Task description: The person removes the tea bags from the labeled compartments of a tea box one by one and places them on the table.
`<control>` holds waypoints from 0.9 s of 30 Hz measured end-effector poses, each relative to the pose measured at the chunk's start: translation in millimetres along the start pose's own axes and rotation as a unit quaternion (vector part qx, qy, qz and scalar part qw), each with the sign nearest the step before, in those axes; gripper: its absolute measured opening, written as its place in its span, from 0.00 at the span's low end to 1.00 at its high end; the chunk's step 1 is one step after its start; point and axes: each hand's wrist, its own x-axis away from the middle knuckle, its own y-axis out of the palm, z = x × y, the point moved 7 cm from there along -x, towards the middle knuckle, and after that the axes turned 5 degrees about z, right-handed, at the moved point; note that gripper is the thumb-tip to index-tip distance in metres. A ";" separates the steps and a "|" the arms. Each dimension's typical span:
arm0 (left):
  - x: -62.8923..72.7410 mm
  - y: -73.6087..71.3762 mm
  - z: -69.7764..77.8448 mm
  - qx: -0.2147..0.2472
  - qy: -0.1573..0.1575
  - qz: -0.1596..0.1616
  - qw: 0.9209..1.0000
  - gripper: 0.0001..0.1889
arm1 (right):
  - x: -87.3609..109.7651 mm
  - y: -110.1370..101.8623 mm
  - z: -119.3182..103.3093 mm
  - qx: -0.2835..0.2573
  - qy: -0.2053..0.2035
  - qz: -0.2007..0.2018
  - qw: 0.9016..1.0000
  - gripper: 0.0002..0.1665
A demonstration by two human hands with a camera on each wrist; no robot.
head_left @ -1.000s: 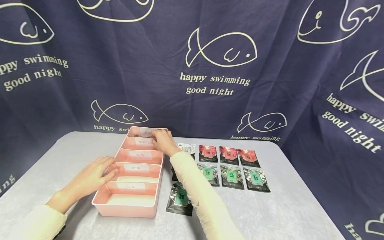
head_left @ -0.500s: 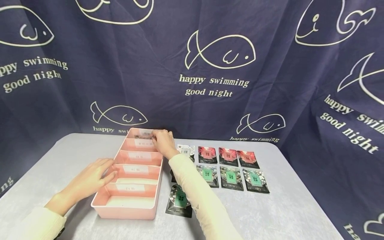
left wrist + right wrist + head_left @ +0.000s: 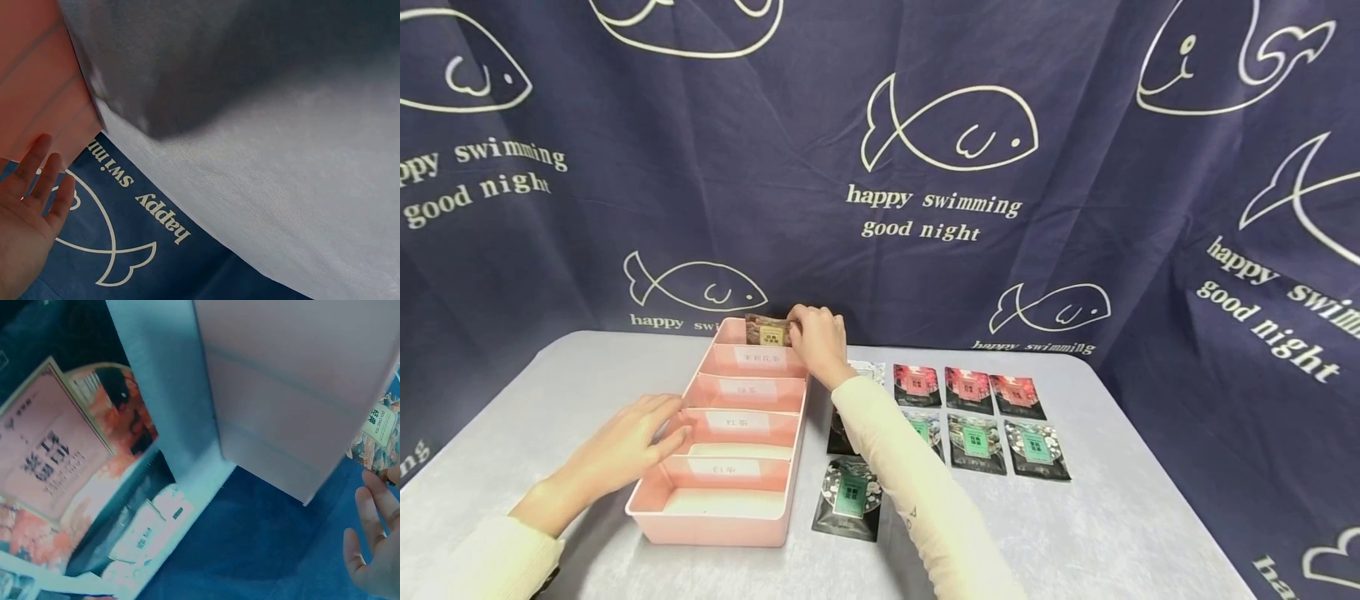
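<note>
A pink divided box [image 3: 711, 530] with paper labels stands on the table, left of centre. At its farthest compartment my right hand [image 3: 822, 343] pinches a brown tea packet [image 3: 767, 331] by its right edge. Part of the packet shows above the divider; its lower part is hidden. The right wrist view also shows this brown packet [image 3: 375, 431], held at a lower corner by fingers and thumb. Along the box's left rim rests my left hand [image 3: 621, 450], its fingers fairly straight and the thumb over the second-nearest compartment. In the left wrist view its fingers [image 3: 44, 187] lie extended beside the box.
Right of the box lie several tea packets: red ones [image 3: 967, 388] in the back row, green-labelled ones [image 3: 976, 443] before them. Another dark packet [image 3: 847, 498] lies near the box's front. My right sleeve partly covers some. A navy fish-print cloth [image 3: 925, 275] hangs behind the table.
The brown packet has risen from low inside the farthest compartment to above the divider, in my right hand, which moved up and slightly right. My left hand has stayed at the rim.
</note>
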 end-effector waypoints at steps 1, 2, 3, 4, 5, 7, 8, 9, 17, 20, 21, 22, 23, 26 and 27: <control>-0.2 0.1 -0.2 -0.001 0.001 0.000 1.000 0.23 | -0.8 -2.8 -0.2 -0.004 -0.002 0.004 1.000 0.08; -0.2 0.1 -0.4 0.000 0.000 0.000 1.000 0.23 | -1.7 -5.3 -0.3 -0.007 -0.003 0.005 1.000 0.08; -0.3 0.1 -0.6 0.001 -0.002 -0.002 1.000 0.23 | -2.5 -7.7 -0.4 -0.008 -0.004 0.006 1.000 0.08; -0.3 0.1 -0.7 0.001 -0.003 -0.004 1.000 0.23 | -3.5 -10.4 -0.4 -0.010 -0.005 0.008 1.000 0.08; -0.3 0.2 -0.8 0.001 -0.005 -0.005 1.000 0.23 | -4.5 -13.0 -0.2 -0.012 -0.005 0.007 1.000 0.08; -0.4 0.1 -0.7 0.002 -0.005 -0.006 1.000 0.23 | -6.5 -18.8 -0.1 -0.015 -0.008 0.008 1.000 0.09; -0.4 0.0 -0.4 0.003 -0.005 -0.007 1.000 0.23 | -7.4 -21.4 0.2 -0.017 -0.008 0.007 1.000 0.09; -0.4 -0.1 -0.3 0.002 -0.004 -0.007 1.000 0.23 | -8.2 -24.5 0.3 -0.018 -0.009 0.008 1.000 0.09; -0.9 0.0 -0.1 0.001 -0.002 -0.007 1.000 0.23 | -6.0 -48.6 4.7 -0.037 -0.025 0.015 0.999 0.09; -0.9 0.3 -0.2 0.001 -0.002 -0.008 1.000 0.23 | -1.9 -55.8 6.7 -0.053 -0.032 0.008 0.998 0.09; -0.8 0.4 -0.2 0.002 -0.002 -0.009 1.000 0.23 | -0.3 -58.0 7.5 -0.058 -0.034 0.006 0.998 0.09; -0.7 0.4 -0.2 0.002 -0.003 -0.009 1.000 0.23 | 1.6 -60.2 8.4 -0.066 -0.034 0.002 0.997 0.09; -0.6 0.4 -0.1 0.003 -0.004 -0.010 1.000 0.23 | 3.2 -62.5 9.4 -0.072 -0.035 0.001 0.997 0.09; -0.5 0.1 0.0 0.004 -0.005 -0.010 1.000 0.23 | 9.4 -69.4 13.1 -0.094 -0.035 -0.005 0.995 0.09; -0.7 0.1 0.0 0.004 -0.005 -0.011 1.000 0.23 | 11.6 -71.7 14.5 -0.101 -0.036 -0.006 0.994 0.09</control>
